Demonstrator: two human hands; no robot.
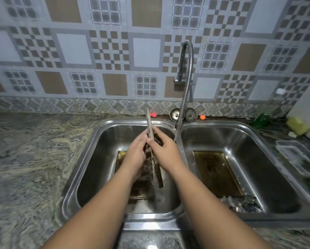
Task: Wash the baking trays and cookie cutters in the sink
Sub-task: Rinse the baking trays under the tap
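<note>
A metal baking tray [148, 121] stands on edge over the left sink basin [89, 159], seen edge-on, its lower end near the basin floor. My left hand [135, 155] lies flat against the tray's left face. My right hand [164, 150] grips the tray from the right, thumb on its edge. Another tray [217, 173] with brownish water lies flat in the right basin [258, 153]. Beneath my arms a further tray [121, 159] lies in the left basin. Small metal cookie cutters [240, 203] sit at the right basin's near edge.
A flexible steel faucet [184, 97] hangs over the divider between basins. Two sink strainers [191, 115] lean at the wall. A green soap bottle [264, 115], a yellow sponge [297, 125] and a clear plastic container [298, 157] stand on the right. Marbled counter [24, 159] spreads left.
</note>
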